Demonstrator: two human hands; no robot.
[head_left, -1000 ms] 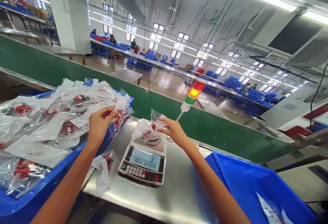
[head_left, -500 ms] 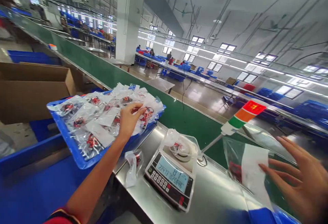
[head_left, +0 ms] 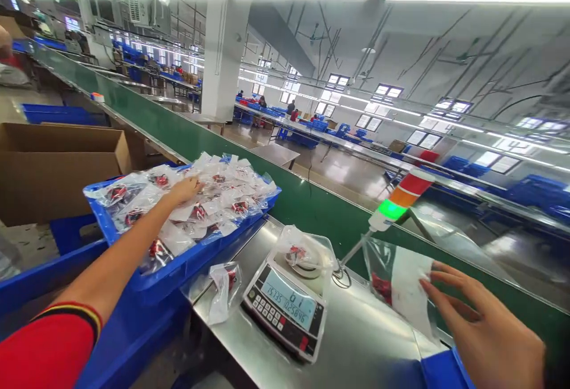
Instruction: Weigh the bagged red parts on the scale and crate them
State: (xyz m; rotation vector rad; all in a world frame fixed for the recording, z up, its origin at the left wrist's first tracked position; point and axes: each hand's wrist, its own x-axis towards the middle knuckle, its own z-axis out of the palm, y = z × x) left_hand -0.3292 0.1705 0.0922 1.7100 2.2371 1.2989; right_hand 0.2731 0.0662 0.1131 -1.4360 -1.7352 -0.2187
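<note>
My left hand (head_left: 184, 189) reaches into a blue tray (head_left: 178, 270) piled with several clear bags of red parts (head_left: 227, 193); its fingers rest on the bags and are partly hidden among them. My right hand (head_left: 483, 332) holds a clear bag with a white label and a red part (head_left: 398, 288) over the steel table (head_left: 365, 341), fingers pinched on its edge. A digital scale (head_left: 285, 312) stands between the hands with another bag (head_left: 305, 250) on its pan. One more small bag (head_left: 225, 290) lies on the table left of the scale.
A green conveyor belt (head_left: 312, 202) runs behind the table. A signal tower lamp (head_left: 398, 202) glows green past the scale. A cardboard box (head_left: 53, 166) sits at far left, and a blue bin's corner (head_left: 445, 371) shows at lower right. Other people work at distant tables.
My left hand has slid further left across the bags in the tray. My right hand has closed its fingers on the labelled bag and lowered it slightly. The scale reading changed.
</note>
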